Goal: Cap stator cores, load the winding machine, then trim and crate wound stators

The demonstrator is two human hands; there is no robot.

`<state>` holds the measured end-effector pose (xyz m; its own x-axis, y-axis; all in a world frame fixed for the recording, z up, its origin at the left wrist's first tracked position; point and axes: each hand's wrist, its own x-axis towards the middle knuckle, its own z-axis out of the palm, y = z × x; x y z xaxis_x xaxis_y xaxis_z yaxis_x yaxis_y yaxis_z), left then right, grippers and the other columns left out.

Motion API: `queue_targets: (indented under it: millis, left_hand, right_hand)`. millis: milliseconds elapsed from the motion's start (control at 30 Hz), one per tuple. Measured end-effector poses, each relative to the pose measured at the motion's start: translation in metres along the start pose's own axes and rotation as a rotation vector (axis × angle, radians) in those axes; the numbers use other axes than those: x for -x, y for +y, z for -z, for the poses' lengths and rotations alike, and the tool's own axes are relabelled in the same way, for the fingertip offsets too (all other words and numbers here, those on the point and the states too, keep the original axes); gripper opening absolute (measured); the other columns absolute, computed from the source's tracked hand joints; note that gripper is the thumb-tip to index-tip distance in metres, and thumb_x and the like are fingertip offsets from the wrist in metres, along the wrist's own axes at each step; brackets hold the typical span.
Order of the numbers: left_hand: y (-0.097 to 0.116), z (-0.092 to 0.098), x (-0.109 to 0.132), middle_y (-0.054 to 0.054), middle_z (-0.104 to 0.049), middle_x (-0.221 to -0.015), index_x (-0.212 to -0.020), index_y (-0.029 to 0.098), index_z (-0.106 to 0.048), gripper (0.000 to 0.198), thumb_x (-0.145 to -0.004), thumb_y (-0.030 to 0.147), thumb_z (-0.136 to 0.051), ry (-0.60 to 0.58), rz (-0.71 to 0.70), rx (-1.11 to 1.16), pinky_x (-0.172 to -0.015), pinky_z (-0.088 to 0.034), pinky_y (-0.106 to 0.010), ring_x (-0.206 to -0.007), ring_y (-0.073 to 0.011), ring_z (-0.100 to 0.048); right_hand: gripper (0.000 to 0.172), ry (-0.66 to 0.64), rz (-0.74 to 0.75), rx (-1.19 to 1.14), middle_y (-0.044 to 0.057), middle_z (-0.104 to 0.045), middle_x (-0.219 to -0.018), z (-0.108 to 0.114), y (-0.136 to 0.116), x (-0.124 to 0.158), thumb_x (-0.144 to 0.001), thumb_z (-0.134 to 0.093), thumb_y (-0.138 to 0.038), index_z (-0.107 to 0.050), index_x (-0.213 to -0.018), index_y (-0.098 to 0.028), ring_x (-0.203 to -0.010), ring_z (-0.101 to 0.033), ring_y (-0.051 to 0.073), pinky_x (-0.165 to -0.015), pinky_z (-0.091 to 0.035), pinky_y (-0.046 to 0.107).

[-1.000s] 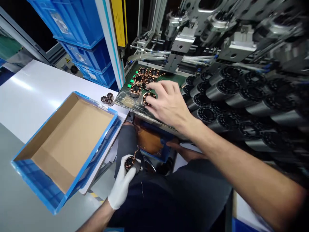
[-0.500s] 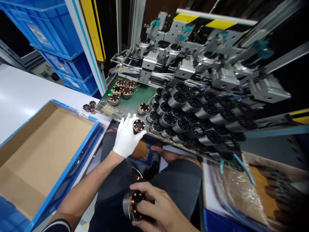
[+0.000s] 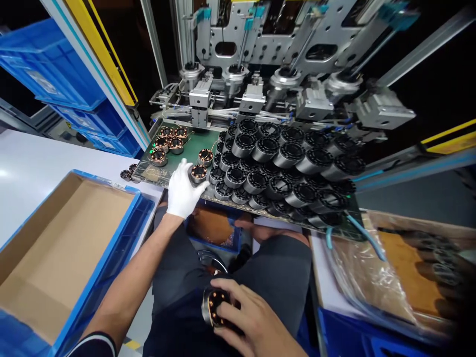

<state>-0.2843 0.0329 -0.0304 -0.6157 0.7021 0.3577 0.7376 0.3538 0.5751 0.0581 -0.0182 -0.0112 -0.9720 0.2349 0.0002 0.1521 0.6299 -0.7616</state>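
My left hand [image 3: 182,192], in a white glove, is at the front edge of the green work board [image 3: 193,144]. Its fingers and thumb curve round a copper-wound motor stator [image 3: 199,173], which appears to rest on the board. Just behind sits another wound stator [image 3: 206,156] with a loose wire end. Over my lap, my bare right hand [image 3: 247,317] grips a wound stator [image 3: 213,306], tilted on its side, with fingertips at its opening. Several wound stators [image 3: 158,157] stand at the board's left end. Stacked dark stators without visible copper [image 3: 256,181] crowd its right side.
Behind the board stands a machine with metal clamps [image 3: 253,96]. A blue crate lined with cardboard [image 3: 70,238] lies left, near small black rings [image 3: 126,174]. Blue bins [image 3: 63,74] are stacked back left. Blue-handled pliers [image 3: 366,235] and a plastic-wrapped box [image 3: 372,272] are at right.
The view has shifted, so the machine shows more frontally. My left hand has brought its stator from the board's front edge further onto it. My right hand still holds its stator over my lap.
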Motion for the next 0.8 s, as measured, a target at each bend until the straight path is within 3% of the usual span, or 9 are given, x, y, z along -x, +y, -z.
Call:
queue_targets:
  millis: [67,133,167,267,333,467,600,667,800]
  left_hand:
    - [0.005,0.023,0.027,-0.029,-0.043,-0.184,-0.163,0.017,-0.051,0.086,-0.091,0.033,-0.095,0.083,-0.048,0.076,-0.143,-0.038,-0.063,-0.175,-0.0422,-0.043]
    - [0.014,0.050,0.066,-0.024,-0.046,-0.183,-0.165,0.023,-0.052,0.086,-0.091,0.036,-0.095,0.022,-0.105,0.197,-0.145,-0.033,-0.067,-0.177,-0.0424,-0.038]
    - [0.020,0.063,0.087,-0.022,-0.051,-0.180,-0.166,0.026,-0.053,0.089,-0.089,0.039,-0.097,-0.151,-0.093,0.295,-0.143,-0.037,-0.067,-0.174,-0.0427,-0.044]
    - [0.038,0.086,0.144,-0.021,-0.054,-0.179,-0.183,0.034,-0.031,0.138,-0.070,0.043,-0.111,-0.923,0.106,0.759,-0.134,-0.052,-0.062,-0.157,-0.0427,-0.065]
    - [0.051,0.088,0.166,-0.024,-0.052,-0.179,-0.186,0.033,-0.023,0.155,-0.062,0.040,-0.115,-1.122,0.267,0.971,-0.136,-0.050,-0.063,-0.158,-0.0451,-0.063]
    - [0.069,0.085,0.164,-0.022,-0.055,-0.174,-0.183,0.031,-0.031,0.136,-0.073,0.035,-0.110,-0.875,0.615,1.132,-0.128,-0.059,-0.056,-0.154,-0.0426,-0.066]
    - [0.064,0.085,0.147,-0.012,-0.079,-0.134,-0.179,0.025,-0.042,0.117,-0.080,0.031,-0.105,-0.754,0.652,1.165,-0.110,-0.067,-0.045,-0.116,-0.0286,-0.081]
    - [0.062,0.085,0.146,-0.006,-0.081,-0.118,-0.181,0.024,-0.039,0.120,-0.080,0.027,-0.104,-0.756,0.663,1.175,-0.106,-0.066,-0.040,-0.102,-0.0216,-0.080]
    - [0.068,0.086,0.149,-0.006,-0.081,-0.116,-0.179,0.020,-0.044,0.116,-0.080,0.027,-0.104,-0.705,0.762,1.193,-0.105,-0.064,-0.037,-0.098,-0.0181,-0.078]
  right_hand:
    - [0.036,0.031,-0.011,0.031,0.005,-0.074,-0.154,0.016,0.002,0.003,-0.094,-0.088,-0.014,-0.076,-0.123,-0.033,-0.108,-0.083,0.024,-0.096,-0.072,0.038]
    - [0.029,0.061,-0.030,0.057,0.008,-0.073,-0.156,0.030,0.003,0.005,-0.097,-0.085,-0.015,-0.076,-0.120,-0.030,-0.109,-0.083,0.025,-0.096,-0.073,0.039]
    - [0.025,0.068,-0.038,0.060,0.009,-0.072,-0.156,0.036,0.004,0.005,-0.099,-0.083,-0.015,-0.075,-0.118,-0.029,-0.110,-0.083,0.026,-0.097,-0.073,0.040]
    - [0.018,0.064,-0.026,0.030,0.010,-0.073,-0.154,0.048,0.001,-0.006,-0.102,-0.080,-0.017,-0.075,-0.116,-0.028,-0.107,-0.083,0.025,-0.093,-0.074,0.039]
    - [0.012,0.093,0.026,0.013,0.011,-0.074,-0.150,0.052,-0.002,-0.019,-0.105,-0.078,-0.021,-0.075,-0.115,-0.027,-0.103,-0.083,0.024,-0.090,-0.074,0.038]
    - [0.037,0.303,0.145,0.124,0.019,-0.073,-0.152,0.057,-0.007,-0.041,-0.110,-0.072,-0.019,-0.070,-0.147,-0.022,-0.130,-0.079,0.029,-0.109,-0.071,0.043]
    - [0.074,0.347,0.227,0.379,0.017,-0.078,-0.149,0.064,0.001,-0.044,-0.107,-0.071,-0.004,-0.049,-0.176,-0.020,-0.129,-0.078,0.029,-0.113,-0.067,0.045]
    - [0.069,0.367,0.284,0.429,0.015,-0.084,-0.132,0.068,0.005,-0.043,-0.105,-0.074,-0.003,-0.056,-0.171,-0.016,-0.112,-0.081,0.027,-0.099,-0.068,0.041]
    - [0.029,0.462,0.356,0.465,0.014,-0.084,-0.109,0.071,0.008,-0.047,-0.105,-0.076,-0.004,-0.078,-0.134,-0.009,-0.095,-0.078,0.026,-0.083,-0.064,0.039]
